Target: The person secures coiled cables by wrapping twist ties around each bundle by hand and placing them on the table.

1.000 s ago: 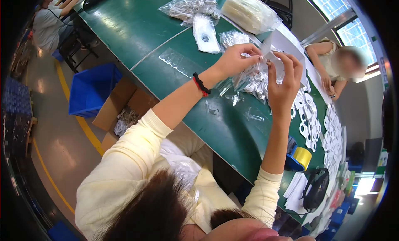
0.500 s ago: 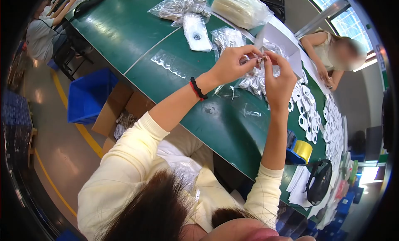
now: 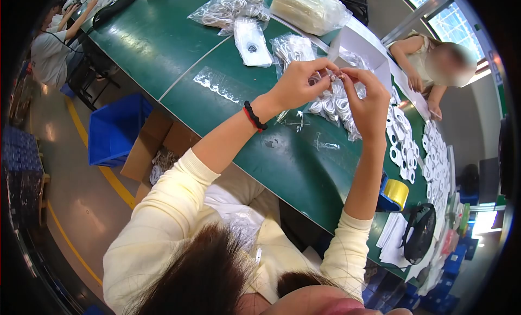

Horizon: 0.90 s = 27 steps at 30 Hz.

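Note:
My left hand (image 3: 301, 84), with a black and red band at its wrist, is raised over the green table (image 3: 293, 168), its thumb and fingers pinched together. My right hand (image 3: 369, 100) meets it fingertip to fingertip, also in a pinch. Whatever lies between the fingertips is too small to make out. Below and behind the hands are bundles of white cables (image 3: 339, 106). A white box (image 3: 374, 54) stands just beyond them. Clear plastic pieces (image 3: 325, 145) lie on the table nearer to me.
Bagged cables (image 3: 230, 11), white cards (image 3: 252, 43) and a wrapped stack (image 3: 310, 10) lie at the back. White ring-shaped pieces (image 3: 401, 144), a yellow tape roll (image 3: 396, 191) and a black pouch (image 3: 419, 233) are at the right. A co-worker (image 3: 429, 65) sits across; another person sits far left.
The view has shifted slightly. My hands have come together at the fingertips, where a gap showed a second ago. The co-worker's hands across the table have moved apart.

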{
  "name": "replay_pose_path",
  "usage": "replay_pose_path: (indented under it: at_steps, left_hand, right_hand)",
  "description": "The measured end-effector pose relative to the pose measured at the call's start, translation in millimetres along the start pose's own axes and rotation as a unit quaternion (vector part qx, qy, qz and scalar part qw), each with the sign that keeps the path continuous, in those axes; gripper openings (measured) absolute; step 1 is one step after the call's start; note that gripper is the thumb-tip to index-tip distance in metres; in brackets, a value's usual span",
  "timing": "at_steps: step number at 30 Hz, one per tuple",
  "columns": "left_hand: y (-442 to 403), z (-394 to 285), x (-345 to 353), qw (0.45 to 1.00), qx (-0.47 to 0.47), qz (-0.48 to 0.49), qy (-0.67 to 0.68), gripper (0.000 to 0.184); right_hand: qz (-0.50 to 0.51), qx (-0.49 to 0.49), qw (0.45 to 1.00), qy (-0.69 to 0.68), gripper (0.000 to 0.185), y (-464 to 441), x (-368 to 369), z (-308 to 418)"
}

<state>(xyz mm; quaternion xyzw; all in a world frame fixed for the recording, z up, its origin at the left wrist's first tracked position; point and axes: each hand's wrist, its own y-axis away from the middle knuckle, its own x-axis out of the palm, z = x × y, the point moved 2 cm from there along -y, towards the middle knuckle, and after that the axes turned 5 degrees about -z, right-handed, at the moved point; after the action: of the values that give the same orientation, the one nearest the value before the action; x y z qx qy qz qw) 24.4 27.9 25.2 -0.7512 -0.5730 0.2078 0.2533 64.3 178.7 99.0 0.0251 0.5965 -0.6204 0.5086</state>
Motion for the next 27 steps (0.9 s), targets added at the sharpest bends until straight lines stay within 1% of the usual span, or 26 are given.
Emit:
replay_pose_path:
  at_steps: [7, 9, 12, 13, 14, 16, 19, 21, 23, 25, 27]
  left_hand:
    - [0.5, -1.8, 1.2, 0.999, 0.015, 0.013, -0.025, 0.021]
    - [0.1, -3.9, 0.7, 0.999, -0.008, 0.044, -0.032, 0.022]
    - [0.3, -2.1, 3.2, 1.000, -0.003, 0.023, -0.019, 0.022]
    - [-0.2, -1.9, 4.7, 0.999, -0.003, 0.028, -0.016, 0.022]
    - [-0.3, -1.6, 4.5, 1.000, -0.009, 0.013, -0.015, 0.022]
    - [-0.5, -0.2, 3.5, 1.000, -0.007, -0.009, -0.025, 0.023]
    - [-0.4, -4.4, 2.4, 0.999, -0.010, -0.016, -0.027, 0.022]
    - [-0.5, -0.1, 3.7, 1.000, -0.001, -0.021, -0.018, 0.022]
    - [-0.8, 1.8, 2.4, 0.999, 0.003, -0.033, -0.025, 0.021]
    - [-1.2, -2.1, 2.4, 0.999, 0.005, -0.036, -0.028, 0.018]
    - [-1.5, -3.2, 2.4, 0.999, 0.006, -0.040, -0.031, 0.016]
  right_hand:
    - [0.003, -0.032, 0.998, 0.053, 0.011, 0.6, -2.4, -2.2]
    - [0.002, -0.043, 0.996, 0.072, 0.011, 0.7, -2.3, -2.3]
    - [-0.014, -0.030, 0.996, 0.081, 0.012, 1.2, -1.5, -4.8]
    - [-0.022, -0.016, 0.998, 0.062, 0.013, 1.1, -1.1, -5.8]
    - [-0.032, -0.001, 0.999, 0.044, 0.013, 1.3, -0.6, -6.8]
    - [-0.046, 0.016, 0.998, 0.039, 0.014, 2.3, 1.6, -6.9]
    - [-0.063, 0.039, 0.997, 0.034, 0.014, 4.2, 4.3, -6.0]
    - [-0.047, 0.077, 0.995, -0.032, 0.015, 3.3, 3.8, -5.6]
    - [-0.039, 0.074, 0.996, -0.030, 0.014, 2.7, 1.2, -6.9]
    - [-0.002, 0.069, 0.997, -0.037, 0.014, 1.3, 0.5, -7.7]
    - [-0.002, 0.063, 0.998, -0.029, 0.013, 1.8, 0.3, -8.9]
